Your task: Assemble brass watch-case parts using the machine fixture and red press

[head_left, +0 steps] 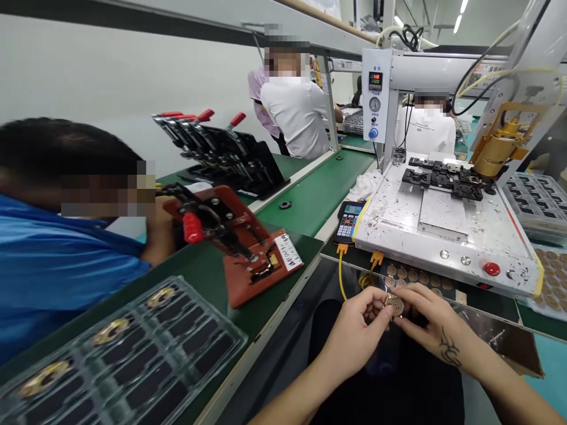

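My left hand (357,336) and my right hand (432,321) meet low in the middle of the view, below the bench edge. Both pinch one small round brass-coloured disc (394,304) between their fingertips. The right hand carries a dark tattoo on its back. Just above the hands lies a tray of similar round discs (410,275) under the edge of the white machine base (447,236). What lies beneath my hands is dark and unclear.
A dispensing machine with a black fixture (447,180) and brass head (498,147) stands right. A red clamp jig (241,245), a handheld pendant (348,221) and a clear compartment tray (128,354) lie on the green bench. A person in blue (57,260) sits left; two others work behind.
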A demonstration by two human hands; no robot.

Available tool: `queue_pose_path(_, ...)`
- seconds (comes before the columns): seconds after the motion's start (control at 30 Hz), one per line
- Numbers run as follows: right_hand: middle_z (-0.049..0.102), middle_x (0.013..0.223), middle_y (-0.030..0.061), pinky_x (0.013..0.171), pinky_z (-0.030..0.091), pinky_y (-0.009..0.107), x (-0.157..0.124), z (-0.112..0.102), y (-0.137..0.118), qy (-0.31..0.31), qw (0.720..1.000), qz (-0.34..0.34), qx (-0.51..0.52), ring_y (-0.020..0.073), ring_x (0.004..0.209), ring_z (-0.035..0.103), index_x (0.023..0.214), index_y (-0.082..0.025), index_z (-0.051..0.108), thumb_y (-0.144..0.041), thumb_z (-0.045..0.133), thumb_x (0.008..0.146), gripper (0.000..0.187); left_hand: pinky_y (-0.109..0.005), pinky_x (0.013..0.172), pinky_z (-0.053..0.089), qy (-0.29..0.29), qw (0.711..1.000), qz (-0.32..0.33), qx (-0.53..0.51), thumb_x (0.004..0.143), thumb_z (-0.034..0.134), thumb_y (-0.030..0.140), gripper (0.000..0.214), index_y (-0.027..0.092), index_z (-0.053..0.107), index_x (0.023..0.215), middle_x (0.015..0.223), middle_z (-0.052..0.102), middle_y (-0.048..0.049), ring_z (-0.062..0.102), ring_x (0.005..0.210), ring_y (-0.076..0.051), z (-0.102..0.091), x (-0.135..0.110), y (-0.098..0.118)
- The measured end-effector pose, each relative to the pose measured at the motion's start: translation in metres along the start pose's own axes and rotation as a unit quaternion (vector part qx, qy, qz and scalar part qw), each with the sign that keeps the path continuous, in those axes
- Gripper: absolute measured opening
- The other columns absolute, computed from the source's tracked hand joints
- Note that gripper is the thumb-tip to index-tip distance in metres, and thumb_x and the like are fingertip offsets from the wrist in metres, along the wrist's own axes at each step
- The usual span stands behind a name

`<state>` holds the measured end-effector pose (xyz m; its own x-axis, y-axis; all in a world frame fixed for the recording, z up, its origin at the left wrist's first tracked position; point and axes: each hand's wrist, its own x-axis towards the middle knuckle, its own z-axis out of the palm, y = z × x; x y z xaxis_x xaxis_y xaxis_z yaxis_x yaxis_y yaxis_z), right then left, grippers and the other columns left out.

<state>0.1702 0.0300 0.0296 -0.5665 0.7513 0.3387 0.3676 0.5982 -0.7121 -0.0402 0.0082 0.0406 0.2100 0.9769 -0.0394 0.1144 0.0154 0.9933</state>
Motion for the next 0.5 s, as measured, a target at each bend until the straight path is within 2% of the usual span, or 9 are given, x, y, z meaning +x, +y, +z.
queue_pose_path(0.1, 0.068, 0.133, 0.0122, 0.099, 0.06, 0.039, 0.012, -0.001, 0.001, -0.009, 0.995, -0.074, -0.069, 0.0264, 0.119, 0.069, 0.151, -0.029, 0.053, -0.022, 0.06, 0.105, 0.047, -0.029, 0.072, 0.054, -0.001, 0.999, 0.027, 0.047, 0.099, 0.063, 0.032, 0.014, 0.019, 0.069, 0.1, 0.087, 0.073, -0.0035, 0.067, 0.076, -0.017, -0.013, -0.005, 0.012)
queue_pose_path(0.17, 0.07, 0.125, 0.0111, 0.092, 0.061, 0.036, 0.024, 0.0, 0.001, 0.008, 0.992, -0.103, -0.073, 0.0247, 0.11, 0.071, 0.149, -0.029, 0.053, -0.021, 0.061, 0.104, 0.046, -0.031, 0.078, 0.056, 0.011, 0.989, 0.089, 0.113, 0.098, 0.069, 0.033, 0.02, 0.021, 0.07, 0.114, 0.101, 0.076, -0.0052, 0.069, 0.086, -0.018, -0.037, -0.009, 0.031)
queue_pose_path(0.2, 0.07, 0.12, 0.0099, 0.088, 0.061, 0.034, 0.031, 0.001, 0.002, 0.018, 0.991, -0.11, -0.068, 0.0234, 0.103, 0.072, 0.146, -0.028, 0.053, -0.021, 0.063, 0.103, 0.045, -0.032, 0.082, 0.057, 0.043, 0.977, 0.138, 0.16, 0.096, 0.072, 0.034, 0.026, 0.022, 0.069, 0.119, 0.107, 0.076, -0.0061, 0.07, 0.091, -0.019, -0.053, -0.011, 0.045)
queue_pose_path(0.23, 0.071, 0.115, 0.0084, 0.083, 0.061, 0.033, 0.038, 0.001, 0.002, 0.027, 0.991, -0.113, -0.061, 0.0219, 0.096, 0.072, 0.143, -0.028, 0.054, -0.022, 0.064, 0.102, 0.043, -0.033, 0.086, 0.057, 0.094, 0.953, 0.196, 0.211, 0.095, 0.075, 0.035, 0.031, 0.023, 0.068, 0.123, 0.111, 0.076, -0.0069, 0.07, 0.096, -0.02, -0.073, -0.013, 0.059)
queue_pose_path(0.27, 0.071, 0.109, 0.0068, 0.079, 0.06, 0.031, 0.045, 0.001, 0.002, 0.038, 0.991, -0.114, -0.054, 0.0206, 0.09, 0.071, 0.14, -0.028, 0.056, -0.022, 0.064, 0.101, 0.04, -0.034, 0.089, 0.056, 0.16, 0.916, 0.257, 0.263, 0.095, 0.076, 0.034, 0.029, 0.022, 0.069, 0.119, 0.111, 0.076, -0.0075, 0.07, 0.099, -0.02, -0.095, -0.014, 0.074)
queue_pose_path(0.3, 0.07, 0.104, 0.0053, 0.075, 0.06, 0.031, 0.052, 0.001, 0.001, 0.048, 0.991, -0.115, -0.049, 0.0196, 0.084, 0.07, 0.137, -0.028, 0.057, -0.023, 0.065, 0.1, 0.037, -0.034, 0.089, 0.055, 0.227, 0.867, 0.317, 0.31, 0.096, 0.074, 0.033, 0.02, 0.021, 0.07, 0.112, 0.109, 0.076, -0.008, 0.069, 0.099, -0.021, -0.118, -0.015, 0.087)
queue_pose_path(0.37, 0.07, 0.099, 0.0036, 0.071, 0.059, 0.029, 0.064, 0.003, -0.001, 0.06, 0.991, -0.113, -0.038, 0.0187, 0.079, 0.069, 0.132, -0.028, 0.06, -0.025, 0.066, 0.099, 0.033, -0.036, 0.086, 0.054, 0.294, 0.78, 0.401, 0.38, 0.1, 0.065, 0.03, 0.011, 0.02, 0.07, 0.095, 0.095, 0.075, -0.0069, 0.069, 0.091, -0.02, -0.163, -0.014, 0.105)
queue_pose_path(0.43, 0.071, 0.098, 0.0033, 0.07, 0.058, 0.028, 0.071, 0.008, -0.004, 0.068, 0.992, -0.101, -0.013, 0.0187, 0.079, 0.069, 0.129, -0.028, 0.061, -0.027, 0.066, 0.099, 0.03, -0.034, 0.076, 0.051, 0.276, 0.742, 0.424, 0.44, 0.102, 0.058, 0.029, 0.028, 0.021, 0.063, 0.075, 0.074, 0.068, -0.0033, 0.063, 0.073, -0.018, -0.197, -0.011, 0.109)
queue_pose_path(0.5, 0.072, 0.098, 0.0033, 0.069, 0.058, 0.028, 0.076, 0.014, -0.006, 0.079, 0.993, -0.082, 0.021, 0.019, 0.08, 0.068, 0.128, -0.027, 0.063, -0.03, 0.067, 0.099, 0.029, -0.033, 0.065, 0.042, 0.216, 0.735, 0.414, 0.491, 0.103, 0.056, 0.027, 0.045, 0.022, 0.047, 0.059, 0.056, 0.052, 0.0019, 0.05, 0.056, -0.015, -0.217, -0.008, 0.105)
